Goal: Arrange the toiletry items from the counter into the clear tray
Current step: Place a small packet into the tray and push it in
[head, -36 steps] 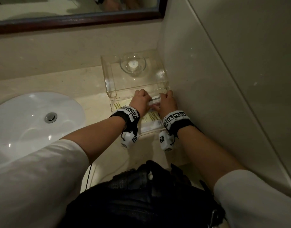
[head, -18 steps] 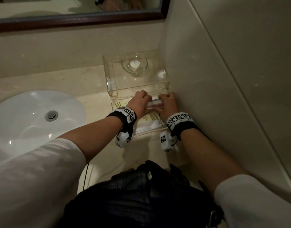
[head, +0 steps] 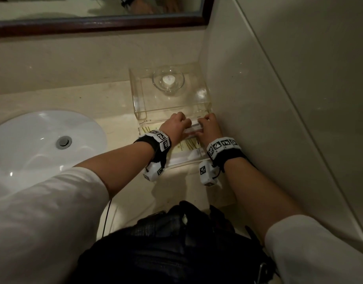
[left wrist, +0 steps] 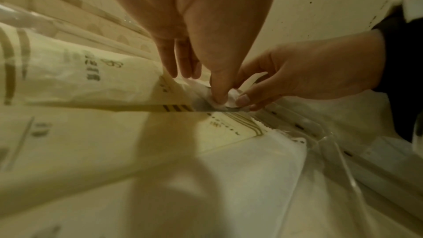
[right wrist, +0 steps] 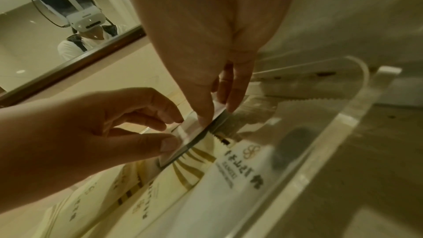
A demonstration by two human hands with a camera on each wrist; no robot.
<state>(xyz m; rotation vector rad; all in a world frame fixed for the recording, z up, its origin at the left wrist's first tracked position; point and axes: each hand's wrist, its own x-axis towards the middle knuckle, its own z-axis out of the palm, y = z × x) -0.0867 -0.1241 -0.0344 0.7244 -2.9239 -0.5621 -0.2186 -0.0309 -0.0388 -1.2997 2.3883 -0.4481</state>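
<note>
Both my hands meet over the clear tray (head: 177, 161): my left hand (head: 174, 128) and right hand (head: 208, 127) each pinch, thumb against fingertips, one end of a small flat sachet (right wrist: 194, 134) (silvery edge), held just above the cream packets (left wrist: 75, 82) lying beneath my wrists in the tray.

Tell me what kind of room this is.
Probably a hotel bathroom: a white sink set in a stone counter, a framed mirror above it, and branded toiletry packets in a clear tray.
</note>
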